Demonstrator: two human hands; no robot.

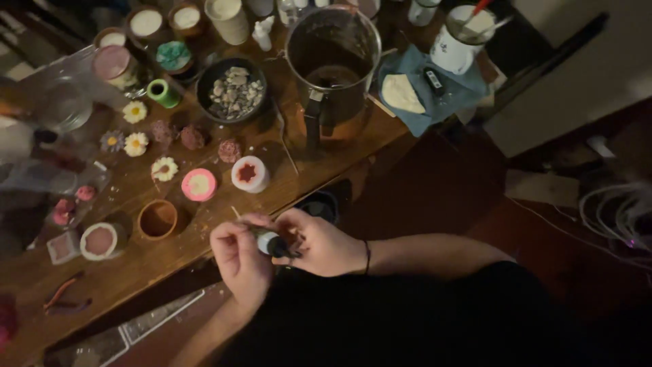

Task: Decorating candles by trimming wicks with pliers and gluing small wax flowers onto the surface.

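White cap: a small dark bottle (272, 243) with a pale collar sits between the two hands, just off the near edge of the wooden table (41, 285).
Right hand: the right hand (324, 245) has its fingers curled closed around the bottle's dark end, thumb on top.
Left hand: the left hand (239, 257) pinches the bottle's pale end with closed fingertips; a thin pale stick (235, 212) rises from that pinch.
Doing it well: by the look of it, the bottle would fare best held steady in one hand while the other works only the tip, kept over the table edge rather than the lap, so that a drip lands on wood.
Beyond the hands: farther in from the table edge stand a pink round mould (199, 184) and a white one with a red centre (250, 174), then a brown cup (157, 219); deeper still stand a metal pitcher (333, 68) and a dark bowl of pale chips (232, 88).
Hard to make out: the bottle's opening is hidden by the fingers; whether it is capped cannot be told. The light is dim, and the table's far left is blurred.
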